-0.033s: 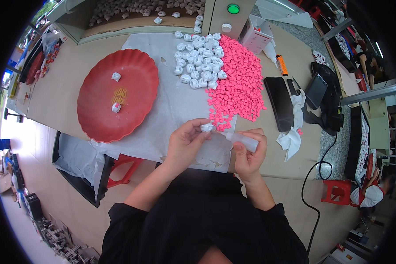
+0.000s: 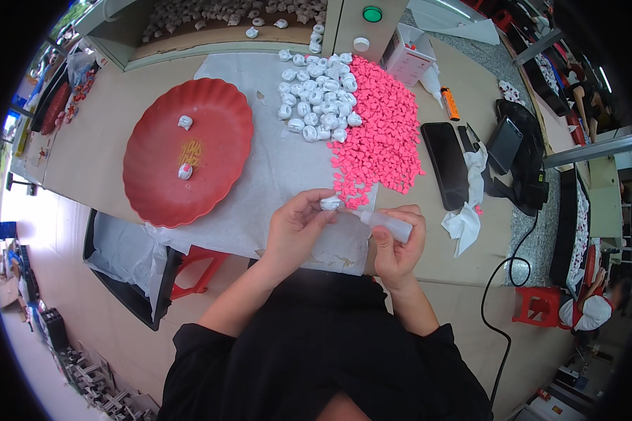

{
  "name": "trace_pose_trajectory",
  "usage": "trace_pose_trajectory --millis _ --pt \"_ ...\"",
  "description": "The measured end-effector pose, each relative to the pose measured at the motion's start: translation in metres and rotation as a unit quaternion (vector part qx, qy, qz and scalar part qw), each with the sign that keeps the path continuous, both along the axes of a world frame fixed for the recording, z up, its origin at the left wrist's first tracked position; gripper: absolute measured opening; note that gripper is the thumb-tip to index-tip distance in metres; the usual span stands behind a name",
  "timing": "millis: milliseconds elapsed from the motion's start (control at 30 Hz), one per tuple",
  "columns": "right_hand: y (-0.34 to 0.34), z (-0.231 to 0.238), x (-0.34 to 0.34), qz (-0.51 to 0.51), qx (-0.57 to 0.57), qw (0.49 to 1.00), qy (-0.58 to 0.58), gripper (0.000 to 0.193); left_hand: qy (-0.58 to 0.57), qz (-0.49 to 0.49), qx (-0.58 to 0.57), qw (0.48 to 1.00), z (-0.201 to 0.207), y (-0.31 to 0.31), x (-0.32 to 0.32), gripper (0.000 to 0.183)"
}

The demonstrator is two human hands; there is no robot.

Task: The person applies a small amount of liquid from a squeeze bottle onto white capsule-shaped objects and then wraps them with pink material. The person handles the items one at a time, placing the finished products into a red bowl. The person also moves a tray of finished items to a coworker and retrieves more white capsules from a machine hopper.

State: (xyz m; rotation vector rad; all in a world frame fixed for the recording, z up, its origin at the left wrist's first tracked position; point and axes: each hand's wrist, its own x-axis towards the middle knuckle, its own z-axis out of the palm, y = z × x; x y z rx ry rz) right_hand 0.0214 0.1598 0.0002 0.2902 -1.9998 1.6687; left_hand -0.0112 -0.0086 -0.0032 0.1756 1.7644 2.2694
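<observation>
My left hand [image 2: 298, 223] pinches a small white rounded piece [image 2: 331, 203] with dark marks, between thumb and fingertips. In my right hand [image 2: 401, 242] is a translucent squeeze bottle [image 2: 388, 226], lying almost level, its thin nozzle pointing left at the white piece. Whether the nozzle touches it I cannot tell. Just beyond both hands spreads a heap of small pink pieces [image 2: 383, 126]. Beside that heap, on its left, is a cluster of similar white pieces [image 2: 317, 98] on white paper [image 2: 274, 168]. A red scalloped dish [image 2: 221, 119] at the left holds two more white pieces.
A black phone [image 2: 444, 165], a crumpled tissue [image 2: 463, 224], an orange lighter-like item [image 2: 450, 104] and a white box [image 2: 409, 56] stand or lie at the right. A paper-lined black tray [image 2: 130, 245] juts out at the lower left. Behind is an open cabinet [image 2: 225, 42] with many pieces.
</observation>
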Motion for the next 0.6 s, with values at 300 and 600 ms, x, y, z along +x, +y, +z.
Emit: trace_pose_trajectory --millis 300,600 --pt "0.021 0.026 -0.010 0.073 -0.381 0.907 -0.166 0.041 0.015 -0.025 -0.050 0.998 0.005 0.001 0.008 0.025" --pt "0.046 0.033 -0.015 0.066 -0.167 0.943 -0.279 0.023 -0.047 0.005 0.020 0.999 0.020 -0.007 0.013 0.026"
